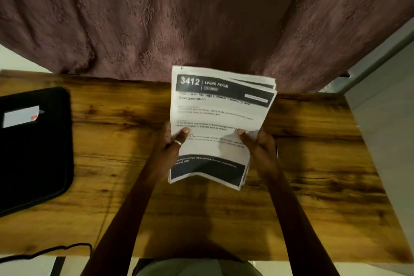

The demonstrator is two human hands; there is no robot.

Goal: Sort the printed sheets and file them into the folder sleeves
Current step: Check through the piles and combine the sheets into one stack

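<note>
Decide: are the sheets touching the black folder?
Apart. The head view shows a wide strip of table between the folder at the left and the sheets in the middle.

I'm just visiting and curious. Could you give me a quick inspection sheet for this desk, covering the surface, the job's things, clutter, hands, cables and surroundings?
Surface: wooden table with dark grain.
Job's things: sheets in a stack held over the table, the top page headed "3412 LIVING ROOM". A black folder lies flat at the left with a white card on its cover.
Clutter: nothing seen.
Hands: the left hand grips the stack's left edge, thumb on top. The right hand grips its right edge.
Cables: one black cable runs by the table's near-left edge.
Surroundings: a mauve curtain hangs behind the table, with a pale wall at the right.
</note>
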